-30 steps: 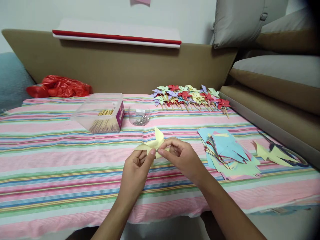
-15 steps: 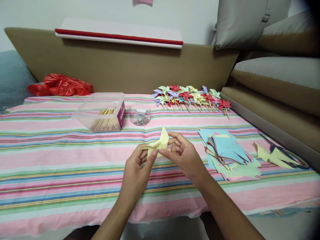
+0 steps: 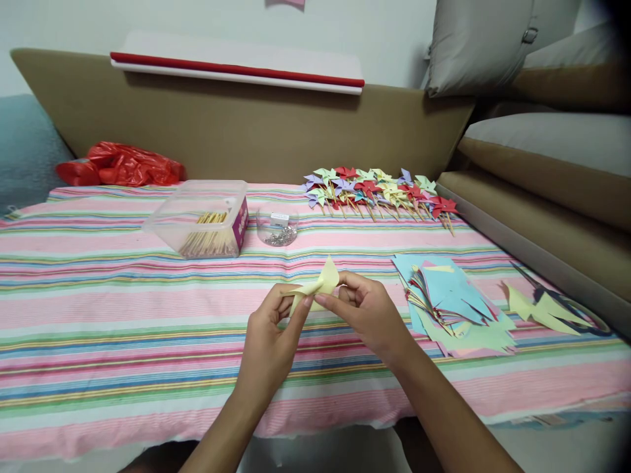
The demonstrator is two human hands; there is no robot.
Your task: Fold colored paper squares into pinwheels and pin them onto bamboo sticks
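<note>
Both my hands hold a pale yellow paper piece (image 3: 319, 285) with folded points, just above the striped tablecloth (image 3: 98, 315). My left hand (image 3: 272, 341) pinches its near edge between thumb and forefinger. My right hand (image 3: 369, 314) grips its right side with curled fingers. A stack of cut coloured paper squares (image 3: 453, 302) lies just right of my right hand. Farther back lies a heap of finished paper pinwheels on sticks (image 3: 377, 192).
A clear plastic box of wooden sticks (image 3: 202, 220) and a small clear tub of metal pins (image 3: 279, 228) stand at the back middle. Scissors and yellow paper scraps (image 3: 547, 307) lie at the right edge. A red plastic bag (image 3: 123, 164) sits back left. Sofa cushions (image 3: 542, 144) rise on the right.
The yellow paper's upright point has folded lower toward the centre, and both hands have drifted slightly right with it.
</note>
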